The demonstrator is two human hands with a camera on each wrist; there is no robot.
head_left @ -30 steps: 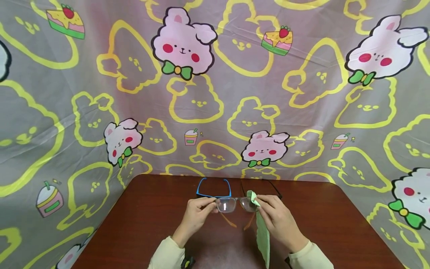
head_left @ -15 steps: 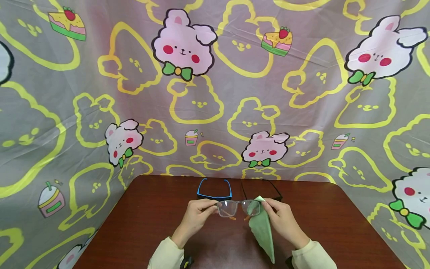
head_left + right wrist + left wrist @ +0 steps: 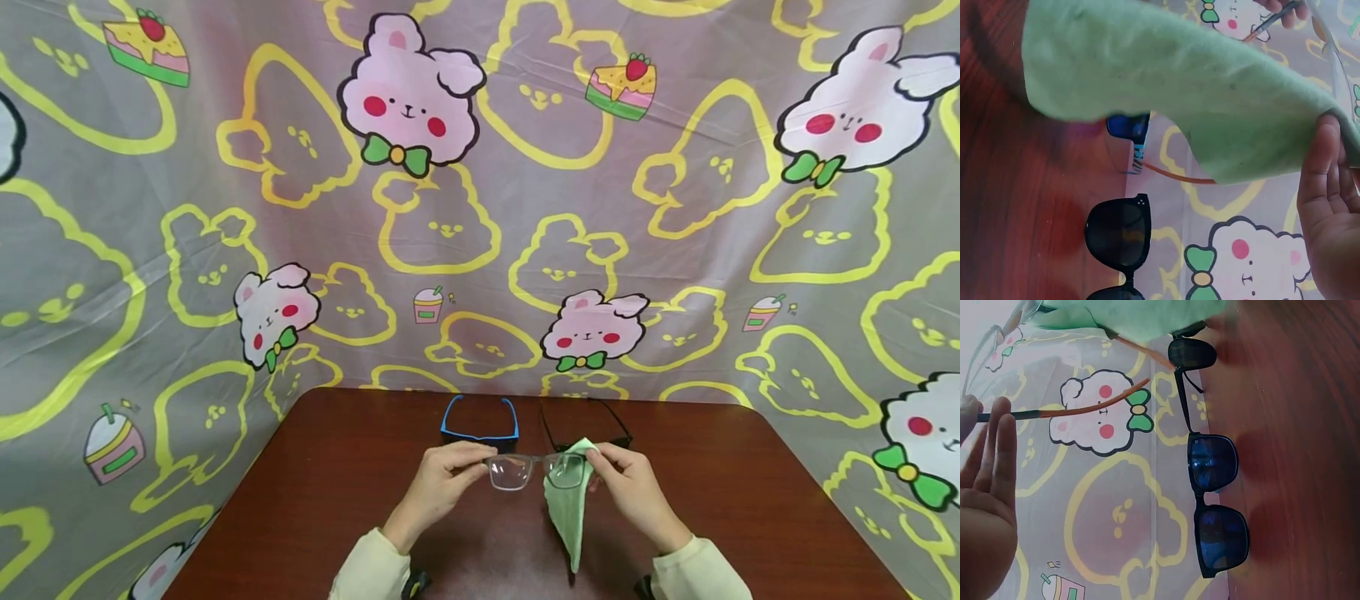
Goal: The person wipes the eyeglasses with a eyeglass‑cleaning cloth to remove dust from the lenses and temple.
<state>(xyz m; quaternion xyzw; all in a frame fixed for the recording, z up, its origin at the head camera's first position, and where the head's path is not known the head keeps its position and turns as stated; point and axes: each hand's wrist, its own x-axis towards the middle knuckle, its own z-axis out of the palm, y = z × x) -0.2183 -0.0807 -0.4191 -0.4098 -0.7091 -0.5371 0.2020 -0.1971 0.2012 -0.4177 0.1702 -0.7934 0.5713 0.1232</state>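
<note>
Held up over the table is a pair of eyeglasses point(image 3: 511, 473) with clear lenses and a thin grey frame. My left hand point(image 3: 442, 482) pinches it at the left hinge, thumb against fingers. In the left wrist view, one orange-tipped temple point(image 3: 1079, 412) sticks out past that hand point(image 3: 985, 506). A pale green cloth point(image 3: 567, 517) hangs in my right hand point(image 3: 633, 492), pinched at the glasses' right end. Through the right lens the cloth shows behind it. In the right wrist view the cloth point(image 3: 1129, 69) spreads widely and hides most of the glasses.
Blue-and-black sunglasses point(image 3: 480, 437) stand with temples spread at the back of the brown table point(image 3: 337, 483). Black sunglasses point(image 3: 621, 442) are to their right, partly behind the cloth and right hand. A cartoon-print curtain point(image 3: 480, 192) rises behind and along both sides.
The right fingers and cloth have shifted from the front of the right lens to its outer edge, the cloth now hanging behind it. The glasses have dropped slightly and tilted.
</note>
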